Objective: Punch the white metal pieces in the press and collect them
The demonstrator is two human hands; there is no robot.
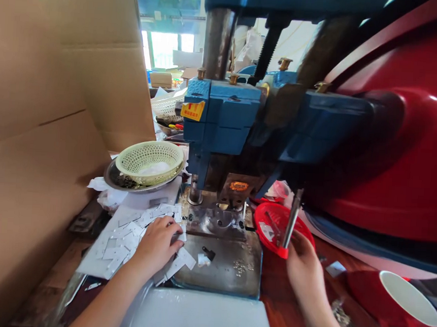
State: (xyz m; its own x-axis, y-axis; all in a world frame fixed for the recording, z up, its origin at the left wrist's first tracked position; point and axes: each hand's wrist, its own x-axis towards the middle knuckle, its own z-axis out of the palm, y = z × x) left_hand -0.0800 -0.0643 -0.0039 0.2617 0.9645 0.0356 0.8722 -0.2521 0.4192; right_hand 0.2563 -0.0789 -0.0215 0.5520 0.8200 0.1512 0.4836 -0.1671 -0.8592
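My left hand (161,241) rests over flat white pieces (125,241) at the left of the press, its fingers bent beside the metal die; whether they grip a piece is hidden. My right hand (304,252) is at the metal lever (292,220), beside the red basket (282,209); its fingers are mostly hidden behind the lever's lower end. Between my hands lies the steel press bed (223,270), with a small black part (208,253), a white scrap (203,260) and several tiny metal bits on it. The blue press (229,115) stands above.
A cardboard box (98,67) rises at the left. Behind the white pieces, a pale green basket (150,162) sits in a metal bowl (108,176). The large red wheel (396,159) fills the right. A red container with a white oval (410,298) lies lower right.
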